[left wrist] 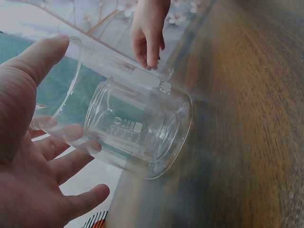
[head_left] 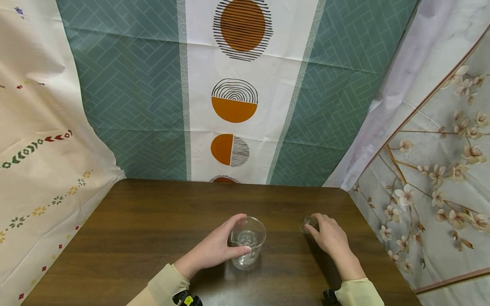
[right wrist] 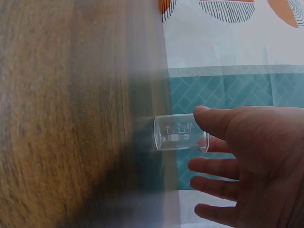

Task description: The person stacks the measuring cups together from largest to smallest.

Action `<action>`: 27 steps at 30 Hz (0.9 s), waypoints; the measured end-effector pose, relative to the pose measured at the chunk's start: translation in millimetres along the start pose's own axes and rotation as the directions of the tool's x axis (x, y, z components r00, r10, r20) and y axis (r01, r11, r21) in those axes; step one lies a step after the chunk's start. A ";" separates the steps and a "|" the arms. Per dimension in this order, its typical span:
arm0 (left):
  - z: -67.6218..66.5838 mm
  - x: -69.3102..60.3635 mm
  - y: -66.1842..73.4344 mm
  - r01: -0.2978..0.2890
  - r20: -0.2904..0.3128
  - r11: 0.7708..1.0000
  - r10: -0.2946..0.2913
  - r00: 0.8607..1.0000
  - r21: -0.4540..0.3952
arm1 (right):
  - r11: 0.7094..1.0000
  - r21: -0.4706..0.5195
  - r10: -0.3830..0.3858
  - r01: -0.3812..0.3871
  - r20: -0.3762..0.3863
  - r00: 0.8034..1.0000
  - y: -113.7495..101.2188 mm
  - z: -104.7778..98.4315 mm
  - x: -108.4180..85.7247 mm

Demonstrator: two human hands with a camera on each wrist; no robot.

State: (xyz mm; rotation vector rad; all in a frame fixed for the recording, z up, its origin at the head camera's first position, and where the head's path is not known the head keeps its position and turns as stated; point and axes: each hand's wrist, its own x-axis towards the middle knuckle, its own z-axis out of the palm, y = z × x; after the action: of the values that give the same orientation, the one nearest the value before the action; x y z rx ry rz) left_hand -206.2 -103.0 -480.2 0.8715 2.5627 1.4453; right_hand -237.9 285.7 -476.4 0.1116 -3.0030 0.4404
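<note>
Near the middle of the table stands a large clear glass beaker (head_left: 258, 254), with my left hand (head_left: 216, 250) curved around its upper left side, thumb and fingers on either side of the rim. A smaller glass beaker (left wrist: 124, 124) sits upright inside it, with white print showing in the left wrist view. Farther right, my right hand (head_left: 332, 237) pinches a small glass beaker (right wrist: 176, 133) near its rim between thumb and index finger. The other right fingers extend away from the glass. Whether this beaker's base touches the table is hard to tell.
The brown wooden table (head_left: 160, 212) ends at a patterned green and white cloth (head_left: 237, 68). A cream cloth (head_left: 46, 178) hangs at the left and a flowered cloth (head_left: 432, 199) at the right.
</note>
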 end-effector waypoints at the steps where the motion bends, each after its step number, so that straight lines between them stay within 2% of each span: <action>1: 0.0 0.2 0.0 0.001 0.000 1.000 -0.001 1.000 -0.002 | 1.000 -0.001 0.000 0.000 0.000 1.000 -0.1 -0.1 0.2; 27: -0.5 -0.1 0.0 0.013 0.012 1.000 -0.013 1.000 -0.012 | 1.000 0.021 -0.003 0.004 -0.016 1.000 -1.5 0.7 2.2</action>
State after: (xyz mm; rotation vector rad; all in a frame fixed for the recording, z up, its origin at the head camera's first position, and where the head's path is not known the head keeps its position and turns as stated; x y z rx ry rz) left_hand -206.2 -103.4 -480.0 0.8580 2.5433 1.4462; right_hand -239.9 283.9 -476.4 0.1145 -2.9829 0.4702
